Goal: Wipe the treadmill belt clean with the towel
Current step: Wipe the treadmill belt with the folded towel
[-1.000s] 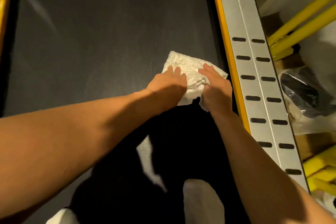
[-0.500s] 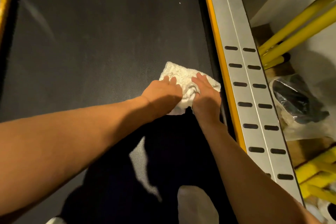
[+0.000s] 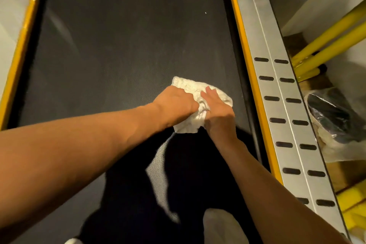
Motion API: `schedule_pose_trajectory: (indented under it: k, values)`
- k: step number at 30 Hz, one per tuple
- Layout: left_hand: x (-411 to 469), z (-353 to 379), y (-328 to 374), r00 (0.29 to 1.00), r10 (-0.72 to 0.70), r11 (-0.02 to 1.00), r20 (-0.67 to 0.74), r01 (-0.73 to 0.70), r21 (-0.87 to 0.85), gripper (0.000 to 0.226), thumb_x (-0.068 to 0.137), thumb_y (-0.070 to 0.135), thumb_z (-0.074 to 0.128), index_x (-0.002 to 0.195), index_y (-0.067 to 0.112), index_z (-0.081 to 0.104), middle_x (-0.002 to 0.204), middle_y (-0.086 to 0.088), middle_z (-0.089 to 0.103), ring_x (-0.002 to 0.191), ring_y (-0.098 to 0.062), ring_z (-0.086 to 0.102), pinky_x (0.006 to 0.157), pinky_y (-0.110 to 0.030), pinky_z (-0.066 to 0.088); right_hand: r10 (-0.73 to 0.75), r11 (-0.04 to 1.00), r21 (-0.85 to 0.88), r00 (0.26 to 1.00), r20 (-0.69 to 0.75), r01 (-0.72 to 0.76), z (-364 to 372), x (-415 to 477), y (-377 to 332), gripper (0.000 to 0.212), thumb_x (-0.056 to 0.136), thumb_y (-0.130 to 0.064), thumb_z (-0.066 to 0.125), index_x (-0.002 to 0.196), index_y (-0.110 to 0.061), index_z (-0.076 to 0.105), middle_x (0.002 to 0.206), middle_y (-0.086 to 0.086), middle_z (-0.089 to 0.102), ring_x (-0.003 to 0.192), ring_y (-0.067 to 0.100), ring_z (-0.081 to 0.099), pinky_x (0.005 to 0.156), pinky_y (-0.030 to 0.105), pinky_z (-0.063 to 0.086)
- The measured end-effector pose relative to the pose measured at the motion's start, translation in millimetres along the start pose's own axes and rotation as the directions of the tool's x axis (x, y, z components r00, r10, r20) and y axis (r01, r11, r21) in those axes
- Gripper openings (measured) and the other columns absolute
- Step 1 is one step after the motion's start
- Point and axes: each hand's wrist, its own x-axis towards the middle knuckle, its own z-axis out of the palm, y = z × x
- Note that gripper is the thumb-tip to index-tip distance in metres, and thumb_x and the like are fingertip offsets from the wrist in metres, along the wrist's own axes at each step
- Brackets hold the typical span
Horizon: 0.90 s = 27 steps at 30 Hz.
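A crumpled white towel (image 3: 195, 89) lies pressed on the dark treadmill belt (image 3: 122, 41), near the belt's right side. My left hand (image 3: 175, 104) bears down on the towel's left half with fingers curled into the cloth. My right hand (image 3: 216, 112) presses the right half, fingers spread flat and pointing forward. The towel's middle is bunched between both hands, and its lower edge pokes out beneath my wrists.
A silver slotted side rail (image 3: 277, 89) with a yellow strip runs along the belt's right edge; a similar rail (image 3: 13, 45) is at the left. Yellow bars (image 3: 324, 41) and a plastic-wrapped dark item (image 3: 332, 117) sit right of the treadmill. My dark-clad legs and a white shoe (image 3: 221, 226) are below.
Both hands have drawn the towel back along the belt toward me, and it has bunched up more between them. The view has tipped to show more belt ahead.
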Motion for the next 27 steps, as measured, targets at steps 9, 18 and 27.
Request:
schedule_pose_trajectory:
  k: [9,18,27]
  values:
    - [-43.8,35.8,-23.7,0.983,-0.068,0.976,0.169,0.101,-0.194,0.044,0.101,0.025,0.028,0.145,0.022,0.027,0.157,0.002,0.018,0.129,-0.02,0.045,0.088,-0.033,0.045,0.015,1.0,0.026,1.0,0.005,-0.015,12.7,-8.5,-15.4,0.044,0.08,0.006,0.057,0.123,0.0,0.059,0.131,0.023,0.054,0.122,0.038,0.051,0.1,0.05,0.044]
    - [-87.6,53.2,-23.5,0.95,0.093,0.981,0.299,-0.139,0.137,0.053,0.094,0.014,0.01,0.143,-0.002,0.018,0.147,-0.033,0.02,0.125,-0.036,0.043,0.086,-0.04,0.048,-0.144,0.986,0.13,0.93,0.339,0.106,14.7,-16.3,-56.2,0.045,0.096,-0.012,0.041,0.141,-0.014,0.043,0.153,0.007,0.028,0.144,0.021,0.02,0.118,0.044,0.019]
    - [-83.9,59.3,-49.2,0.959,-0.102,0.991,0.265,0.12,-0.053,0.032,0.099,0.022,0.036,0.13,0.017,0.046,0.125,-0.002,0.051,0.11,-0.021,0.057,0.08,-0.03,0.045,-0.114,0.992,0.09,0.933,0.342,0.088,40.8,22.7,-78.3,0.054,0.093,-0.004,0.038,0.145,-0.018,0.035,0.157,0.001,0.018,0.145,0.016,0.011,0.117,0.034,0.015]
